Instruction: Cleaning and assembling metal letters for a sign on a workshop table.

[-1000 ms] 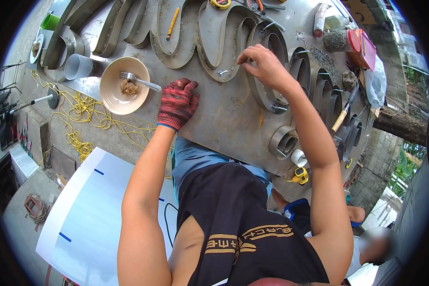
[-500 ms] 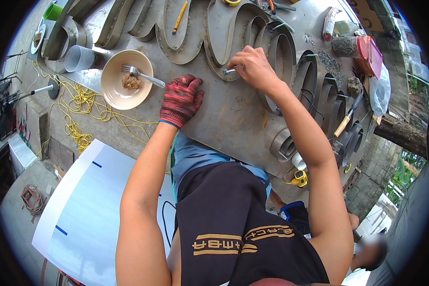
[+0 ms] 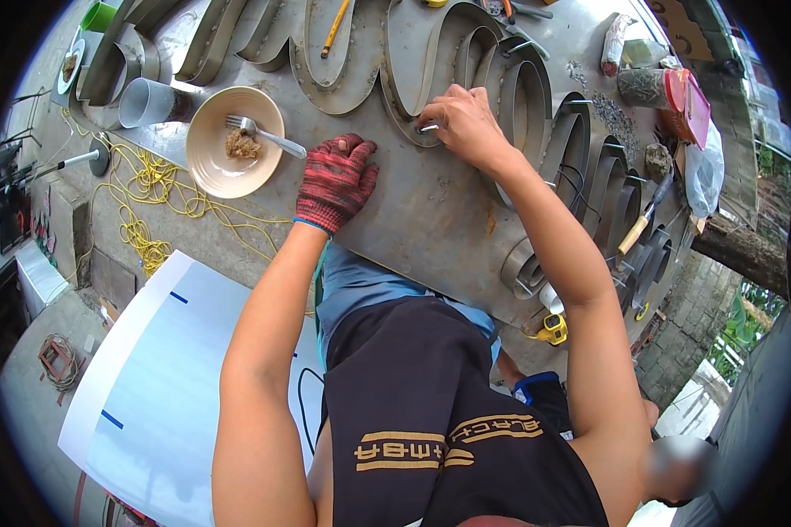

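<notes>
Gold block lettering (image 3: 387,452), in two groups, across front of black shirt (image 3: 387,369).

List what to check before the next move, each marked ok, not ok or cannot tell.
1. Right hand at the small metal piece: ok, its fingers are at it, by the curved metal strip.
2. Firm grip on that piece: cannot tell, the hand covers much of it.
3. Right hand gloved: not ok, it is bare.
4. Left hand gloved: ok, it wears a red-and-black glove.
5. Left hand away from the metal piece: ok, apart from it, near the table edge.
6. Bowl well back from the edge: not ok, it sits close to it.
</notes>
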Action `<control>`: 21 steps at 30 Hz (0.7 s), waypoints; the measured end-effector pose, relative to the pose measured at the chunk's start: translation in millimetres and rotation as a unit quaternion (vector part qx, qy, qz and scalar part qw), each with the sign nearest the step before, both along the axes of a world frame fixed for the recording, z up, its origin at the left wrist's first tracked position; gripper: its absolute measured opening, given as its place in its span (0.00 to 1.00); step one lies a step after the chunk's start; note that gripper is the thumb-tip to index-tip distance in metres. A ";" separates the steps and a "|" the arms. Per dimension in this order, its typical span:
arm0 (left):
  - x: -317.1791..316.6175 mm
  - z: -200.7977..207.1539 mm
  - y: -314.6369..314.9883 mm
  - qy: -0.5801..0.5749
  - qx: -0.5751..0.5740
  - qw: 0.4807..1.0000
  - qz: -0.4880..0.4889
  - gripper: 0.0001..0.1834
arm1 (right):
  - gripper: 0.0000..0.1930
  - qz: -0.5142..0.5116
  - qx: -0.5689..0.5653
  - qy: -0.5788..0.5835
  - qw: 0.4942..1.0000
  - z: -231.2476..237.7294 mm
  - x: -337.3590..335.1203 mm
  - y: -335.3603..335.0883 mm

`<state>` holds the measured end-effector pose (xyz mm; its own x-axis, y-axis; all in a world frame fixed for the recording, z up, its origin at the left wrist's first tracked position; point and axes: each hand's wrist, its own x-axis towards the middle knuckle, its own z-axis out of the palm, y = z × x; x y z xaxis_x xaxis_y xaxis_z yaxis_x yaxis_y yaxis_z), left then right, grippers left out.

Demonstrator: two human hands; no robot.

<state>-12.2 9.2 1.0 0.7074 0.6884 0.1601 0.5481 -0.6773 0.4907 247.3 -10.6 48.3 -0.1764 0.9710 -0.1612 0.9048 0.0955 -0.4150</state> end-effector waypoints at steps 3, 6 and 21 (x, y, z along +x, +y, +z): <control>-0.4 0.3 -1.6 0.015 -0.023 1.000 0.005 0.19 | 0.12 0.004 0.009 -0.002 1.000 0.5 0.4 0.1; -0.6 -0.2 -1.4 0.012 -0.023 1.000 0.002 0.19 | 0.13 -0.005 0.014 -0.014 1.000 2.2 1.4 -0.4; -1.1 -2.9 -0.2 -0.012 -0.002 1.000 0.000 0.18 | 0.18 -0.206 -0.147 0.064 0.965 68.3 -40.0 -67.6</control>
